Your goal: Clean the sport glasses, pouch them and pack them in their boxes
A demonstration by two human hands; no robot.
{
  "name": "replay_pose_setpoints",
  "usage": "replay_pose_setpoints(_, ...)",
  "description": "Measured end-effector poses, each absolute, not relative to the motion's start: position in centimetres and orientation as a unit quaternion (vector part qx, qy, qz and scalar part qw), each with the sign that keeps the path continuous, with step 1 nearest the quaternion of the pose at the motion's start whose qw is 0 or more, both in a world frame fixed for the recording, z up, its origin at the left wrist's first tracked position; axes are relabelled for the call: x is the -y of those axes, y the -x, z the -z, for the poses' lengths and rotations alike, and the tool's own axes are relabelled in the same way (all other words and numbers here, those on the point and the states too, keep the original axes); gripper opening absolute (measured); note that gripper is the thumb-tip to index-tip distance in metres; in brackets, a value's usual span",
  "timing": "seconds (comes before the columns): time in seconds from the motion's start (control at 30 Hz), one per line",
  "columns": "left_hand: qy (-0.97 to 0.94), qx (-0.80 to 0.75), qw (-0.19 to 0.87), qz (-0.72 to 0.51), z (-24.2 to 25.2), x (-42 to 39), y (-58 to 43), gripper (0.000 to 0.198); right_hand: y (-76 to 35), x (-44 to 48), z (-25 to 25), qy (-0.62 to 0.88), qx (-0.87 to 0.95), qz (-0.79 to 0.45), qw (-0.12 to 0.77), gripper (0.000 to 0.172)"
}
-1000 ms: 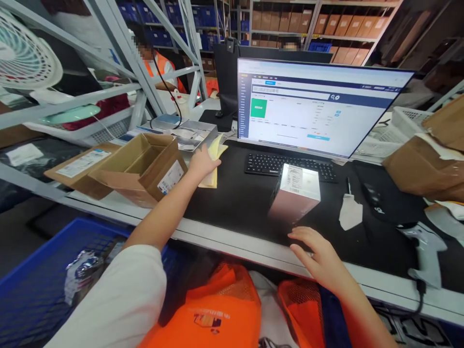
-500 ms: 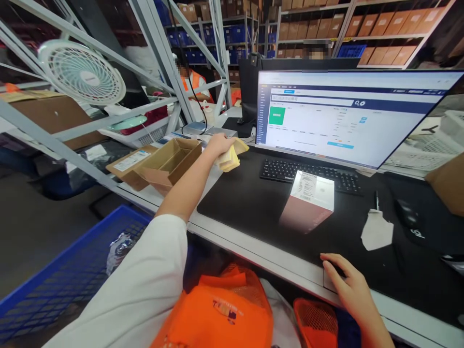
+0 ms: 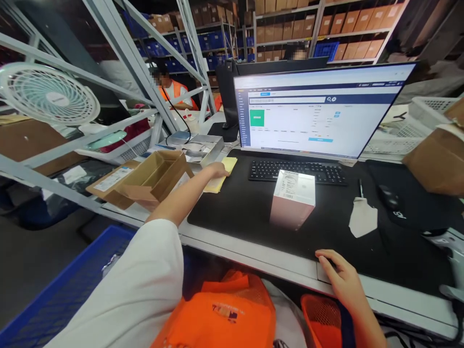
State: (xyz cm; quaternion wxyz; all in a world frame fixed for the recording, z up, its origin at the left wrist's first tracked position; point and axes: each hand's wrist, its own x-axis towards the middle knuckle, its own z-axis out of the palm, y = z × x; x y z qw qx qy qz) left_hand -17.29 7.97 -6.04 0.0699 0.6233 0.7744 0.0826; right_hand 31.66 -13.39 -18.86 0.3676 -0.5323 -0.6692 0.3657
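My left hand (image 3: 216, 170) reaches out over the left edge of the black desk mat (image 3: 232, 217). Its fingers are closed on some folded yellow paper (image 3: 229, 166), which lies low, almost flat against the desk; the fingertips are partly hidden. Just left of that hand stands an open cardboard box (image 3: 154, 176). At the front desk edge rests my right hand (image 3: 339, 273), holding nothing, thumb and forefinger apart. A white and pink carton (image 3: 293, 198) with a printed label stands on the mat between the hands.
Behind the carton are a keyboard (image 3: 297, 171) and a monitor (image 3: 319, 111). To the right lie a mouse (image 3: 388, 197), a pen (image 3: 360, 187) and a pale paper piece (image 3: 363, 217). Metal framing (image 3: 126, 63) and a fan (image 3: 50, 94) stand left; a blue basket (image 3: 68, 285) sits below.
My left hand has lowered the yellow paper from above the desk down to the mat's left edge. My right hand stays at the desk edge. The view has turned slightly right.
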Motion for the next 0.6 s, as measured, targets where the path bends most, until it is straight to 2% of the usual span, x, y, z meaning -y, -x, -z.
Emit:
replay_pose_setpoints(0.17,-0.59,-0.795,0.133,0.043,6.0,-8.6,18.4,0.043,-31.8,13.4,18.6,0.531,0.675,-0.369,0.354,0.036)
replay_pose_setpoints(0.37,-0.567,-0.808,0.141,0.072,8.0,-6.0,19.1,0.093,-32.3,13.8,19.0,0.536,0.678,-0.356,0.354,0.033)
replay_pose_setpoints(0.43,-0.563,-0.811,0.143,0.07,8.9,-4.6,19.1,0.104,-32.4,13.8,19.2,0.535,0.681,-0.352,0.355,0.032)
replay_pose_setpoints(0.5,-0.557,-0.815,0.147,0.068,9.5,-3.4,19.1,0.107,-32.4,13.8,19.2,0.535,0.682,-0.348,0.356,0.033)
replay_pose_setpoints(0.6,-0.549,-0.819,0.156,0.063,9.6,-2.7,19.4,0.102,-32.4,13.7,19.2,0.538,0.681,-0.348,0.354,0.033)
